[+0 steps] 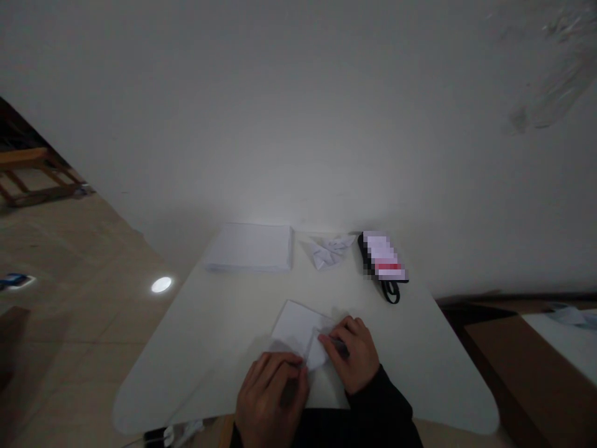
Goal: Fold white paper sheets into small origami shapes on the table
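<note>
A white sheet of paper (298, 325), partly folded, lies on the white table near its front edge. My left hand (270, 389) pinches the paper's lower left edge between thumb and fingers. On the right side, my right hand (352, 351) grips a folded flap of the same sheet, its thumb pressed on the flap. Both hands are close together, and the fingers hide parts of the paper's lower and right edges.
Behind the hands on the table (200, 348) lie a stack of white paper (252, 246), a folded paper piece (329, 252) and a phone (382, 255) with a black strap. The wall rises at the table's back edge. A brown cardboard box (527, 354) stands at the right.
</note>
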`<action>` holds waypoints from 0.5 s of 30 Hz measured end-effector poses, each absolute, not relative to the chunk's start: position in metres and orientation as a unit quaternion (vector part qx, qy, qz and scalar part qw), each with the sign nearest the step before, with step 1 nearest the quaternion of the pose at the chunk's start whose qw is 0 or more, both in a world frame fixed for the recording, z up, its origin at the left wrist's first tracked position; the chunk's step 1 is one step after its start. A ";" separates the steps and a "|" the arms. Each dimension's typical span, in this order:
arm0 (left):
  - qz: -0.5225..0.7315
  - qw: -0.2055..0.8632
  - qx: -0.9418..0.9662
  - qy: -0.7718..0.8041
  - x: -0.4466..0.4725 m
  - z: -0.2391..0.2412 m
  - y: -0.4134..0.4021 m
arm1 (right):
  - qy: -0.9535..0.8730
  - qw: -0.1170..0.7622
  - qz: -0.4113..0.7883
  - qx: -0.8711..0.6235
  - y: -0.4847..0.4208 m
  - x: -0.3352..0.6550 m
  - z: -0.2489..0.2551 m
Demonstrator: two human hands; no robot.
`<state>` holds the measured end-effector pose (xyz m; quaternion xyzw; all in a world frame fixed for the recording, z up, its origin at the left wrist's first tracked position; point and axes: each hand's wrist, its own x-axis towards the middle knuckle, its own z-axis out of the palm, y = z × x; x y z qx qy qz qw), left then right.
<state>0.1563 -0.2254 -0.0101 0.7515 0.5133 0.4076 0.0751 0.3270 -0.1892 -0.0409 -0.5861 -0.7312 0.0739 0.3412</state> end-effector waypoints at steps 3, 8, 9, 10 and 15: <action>0.405 0.067 0.743 0.528 0.160 -0.006 -0.224 | -0.734 0.323 0.052 -0.596 -0.190 0.323 -0.041; 0.351 0.031 0.769 0.533 0.156 0.000 -0.221 | -0.727 0.303 0.047 -0.614 -0.191 0.320 -0.038; 0.342 0.032 0.788 0.512 0.153 0.000 -0.219 | -0.727 0.299 0.048 -0.616 -0.191 0.320 -0.037; 0.331 0.041 0.812 0.479 0.149 -0.001 -0.217 | -0.728 0.295 0.048 -0.617 -0.191 0.320 -0.036; 0.280 0.119 0.888 0.344 0.133 -0.005 -0.206 | -0.727 0.283 0.050 -0.624 -0.190 0.320 -0.035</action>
